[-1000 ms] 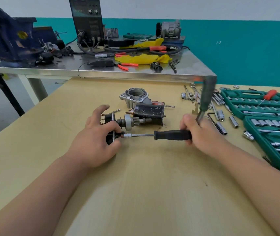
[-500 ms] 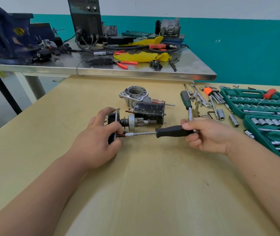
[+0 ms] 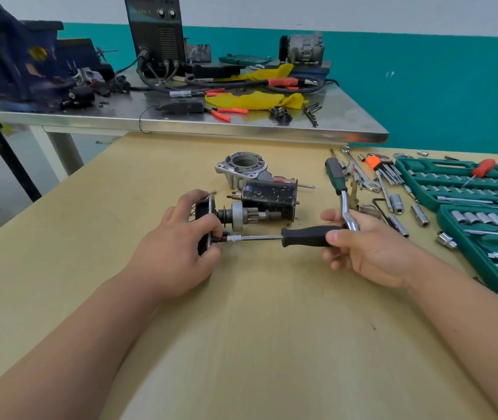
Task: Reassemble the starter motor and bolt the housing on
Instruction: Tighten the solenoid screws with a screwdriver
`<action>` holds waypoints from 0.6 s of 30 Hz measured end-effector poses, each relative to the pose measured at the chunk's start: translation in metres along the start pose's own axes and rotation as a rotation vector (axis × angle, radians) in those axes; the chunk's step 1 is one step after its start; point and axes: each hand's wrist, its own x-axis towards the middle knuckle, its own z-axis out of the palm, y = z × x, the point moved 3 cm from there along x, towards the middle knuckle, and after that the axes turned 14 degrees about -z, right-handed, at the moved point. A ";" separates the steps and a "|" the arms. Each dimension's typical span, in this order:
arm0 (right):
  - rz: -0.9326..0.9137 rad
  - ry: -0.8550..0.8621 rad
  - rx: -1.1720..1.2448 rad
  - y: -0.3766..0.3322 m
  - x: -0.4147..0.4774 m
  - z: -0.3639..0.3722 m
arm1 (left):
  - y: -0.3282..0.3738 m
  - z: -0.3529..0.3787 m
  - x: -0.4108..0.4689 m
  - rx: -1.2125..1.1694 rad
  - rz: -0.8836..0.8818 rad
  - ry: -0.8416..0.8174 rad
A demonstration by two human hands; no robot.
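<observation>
Both are gripping, mid-frame on the beige table: left hand the starter end plate, right hand the nut driver.

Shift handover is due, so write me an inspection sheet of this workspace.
Surface: wooden table, pale top.
Job's things: end plate with pinion shaft; black motor body and grey housing behind, apart.
Clutter: loose sockets, hex keys, ratchet, green socket case at right.
Hands: left hand grips the end plate; right hand holds the black-handled driver, tip at the plate.
Cables: black leads on the steel bench.
Surroundings: blue vise, teal wall.
</observation>
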 end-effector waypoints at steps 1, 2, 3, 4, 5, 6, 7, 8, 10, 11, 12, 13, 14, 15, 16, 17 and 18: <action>-0.029 0.025 -0.075 0.000 0.002 -0.001 | 0.000 0.000 0.000 0.004 -0.001 -0.001; -0.053 0.067 -0.218 0.001 0.004 -0.002 | 0.001 0.000 0.000 0.008 -0.003 -0.004; -0.070 0.104 -0.353 0.003 0.006 -0.002 | 0.001 -0.001 0.000 0.009 -0.004 -0.007; -0.079 0.114 -0.411 0.004 0.006 -0.001 | 0.001 -0.001 0.000 0.009 -0.005 -0.009; -0.064 0.101 -0.370 0.005 0.006 -0.001 | 0.001 -0.001 0.000 0.010 -0.006 -0.014; -0.034 0.065 -0.263 0.006 0.006 -0.002 | 0.002 -0.002 0.000 0.011 -0.006 -0.019; -0.008 0.021 -0.143 0.005 0.005 -0.001 | 0.002 -0.002 0.000 0.015 -0.007 -0.023; -0.001 -0.009 -0.077 0.003 0.004 0.000 | 0.002 -0.002 0.000 0.021 -0.008 -0.026; -0.023 0.005 -0.192 0.003 0.009 -0.002 | 0.002 -0.002 0.000 0.033 -0.006 -0.025; -0.041 0.052 -0.301 0.003 0.013 -0.002 | 0.002 -0.002 0.000 0.037 -0.004 -0.022; -0.047 0.095 -0.383 0.004 0.014 -0.001 | 0.001 -0.002 0.000 0.038 0.001 -0.018; -0.040 0.114 -0.384 0.004 0.015 0.000 | 0.001 -0.002 0.000 0.038 0.006 -0.014; -0.032 0.105 -0.306 0.003 0.016 0.001 | 0.000 -0.002 0.000 0.040 0.010 -0.013; -0.017 0.073 -0.197 0.002 0.015 0.002 | 0.000 -0.002 0.000 0.042 0.012 -0.016; -0.007 0.024 -0.115 0.000 0.013 0.002 | 0.000 -0.002 0.000 0.042 0.011 -0.019; -0.004 -0.011 -0.106 0.000 0.012 0.001 | 0.000 -0.002 0.000 0.041 0.010 -0.022; -0.014 -0.018 -0.172 0.001 0.013 -0.001 | 0.000 -0.002 0.000 0.041 0.008 -0.024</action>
